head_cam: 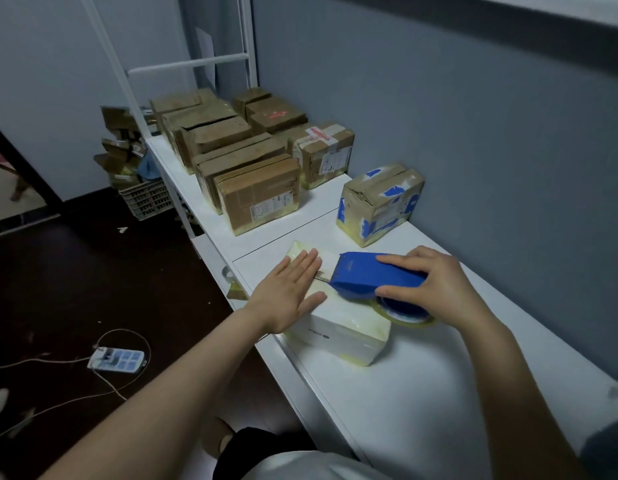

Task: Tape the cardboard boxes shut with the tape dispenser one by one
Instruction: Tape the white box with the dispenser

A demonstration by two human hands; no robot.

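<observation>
On the white table (pixel 439 393) just in front of us lies the white box (pixel 338 327) we are working on. Our left hand (pixel 287 292) lies flat on its top with straight fingers, pressing it down and gripping nothing. Our right hand (pixel 435 282) is curled round the blue tape dispenser (pixel 373 273), thumb on the near side and fingers over the top. The dispenser's front edge rests on the box top just beside our left fingertips, and its tape roll (pixel 404 311) hangs off the box's right side.

We judge this box to be mid-strip: glossy yellowish film covers parts of its top and corners, but the dispenser has not reached the far end. Beyond it stands a box with blue patches (pixel 380 202), and farther along a row of brown boxes (pixel 259 195). Several show yellowish film at their edges, so they look taped. One near the back seems to have loose flaps, so work probably remains.

Our left hand covers the seam under it, so we cannot tell how well the strip sits there. The far boxes are too dim to judge one by one. More brown cardboard sits heaped over a basket (pixel 148 199) on the floor, its state unclear.
</observation>
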